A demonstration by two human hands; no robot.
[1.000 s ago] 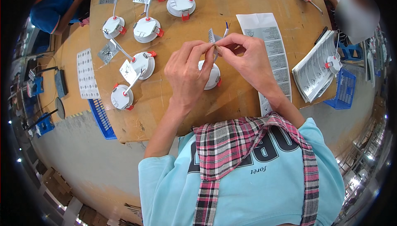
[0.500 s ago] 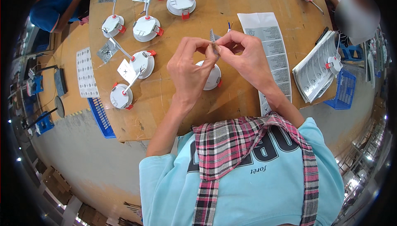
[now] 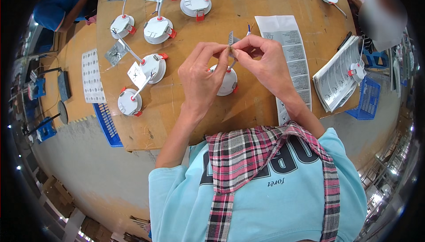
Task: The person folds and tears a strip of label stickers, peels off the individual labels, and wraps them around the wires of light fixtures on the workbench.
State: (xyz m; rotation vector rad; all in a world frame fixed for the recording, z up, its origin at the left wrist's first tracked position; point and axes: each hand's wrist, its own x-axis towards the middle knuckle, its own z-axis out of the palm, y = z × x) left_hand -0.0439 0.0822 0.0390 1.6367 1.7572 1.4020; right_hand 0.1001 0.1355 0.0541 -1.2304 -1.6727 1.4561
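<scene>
My left hand (image 3: 201, 73) and my right hand (image 3: 263, 62) meet above the cardboard-covered table (image 3: 177, 122), fingertips pinched together on a small grey label (image 3: 230, 38) wrapped at the white cable (image 3: 231, 61) of a round white downlight (image 3: 226, 82). The downlight lies on the table just under my hands, partly hidden by them. The cable's bare coloured wire ends (image 3: 249, 29) stick up past my right fingers.
Several more white downlights with red clips (image 3: 152, 67) and tagged cables lie at the left and back. A long strip of labels (image 3: 292, 56) lies right of my hands, a stack of leaflets (image 3: 334, 80) farther right. Blue bins (image 3: 367, 100) sit at the table edges. Other people's arms (image 3: 75, 2) reach in at the corners.
My hands stay pinched on the label and cable; the fingers shift slightly, pressing the label around the cable. Nothing else moved.
</scene>
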